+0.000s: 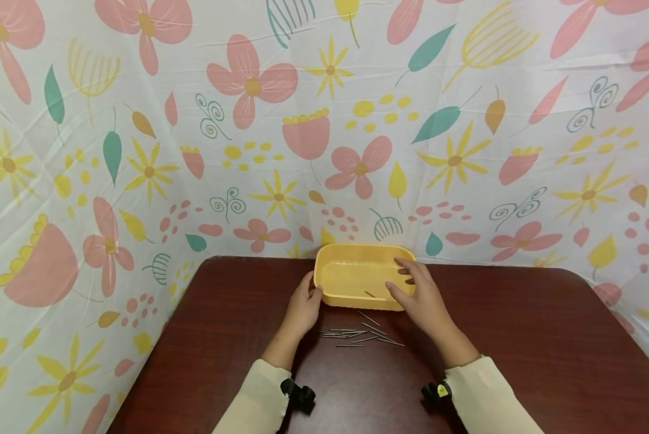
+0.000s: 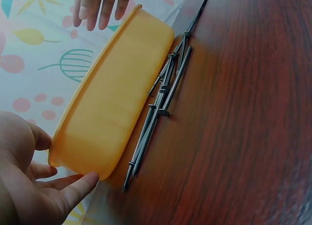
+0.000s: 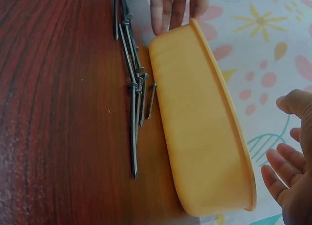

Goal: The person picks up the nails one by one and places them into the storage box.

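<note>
A yellow plastic tray sits at the table's back edge. At its left end my left hand holds it, with the thumb at the lower corner and other fingers by the rim. Over the tray's right end is my right hand, its fingers spread and nothing between them. One nail shows inside the tray near the front wall. Several steel nails lie in a loose pile on the table just in front of it, pointing different ways.
The dark reddish-brown wooden table has rounded back corners. Right behind it hangs a white cloth printed with flowers and leaves. Black straps with small devices are on both wrists, over light sleeves.
</note>
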